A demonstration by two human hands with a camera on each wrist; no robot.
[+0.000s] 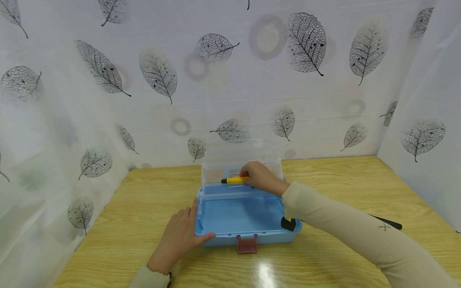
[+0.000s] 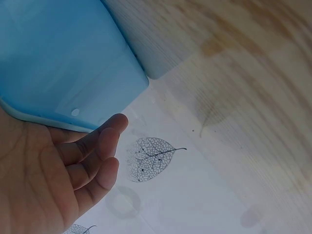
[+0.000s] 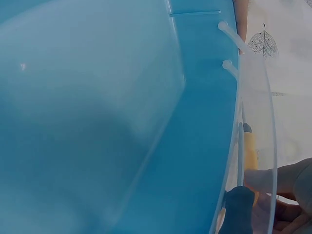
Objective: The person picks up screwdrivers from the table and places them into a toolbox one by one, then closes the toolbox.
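Two sleeves (image 1: 345,224) show; left hand (image 1: 181,230) spreads against one box (image 1: 237,216); right hand (image 1: 263,176) pinches one yellow screwdriver (image 1: 234,181).

Passage into the blue box (image 1: 234,216) lies from above & over the low near rim, mid-span, past the reddish latch (image 1: 247,245). Far side: obstructed by raised clear lid (image 1: 216,170), w/ leaf-print sheet (image 1: 252,96) behind. R hand (image 1: 262,178) & yellow screwdriver (image 1: 235,181) take up room at lid; R sleeve (image 1: 335,218) bars R side. Black item (image 1: 288,224) narrows near R corner. L hand (image 1: 181,234) blocks L rim; table (image 1: 158,184) gives room farther L.
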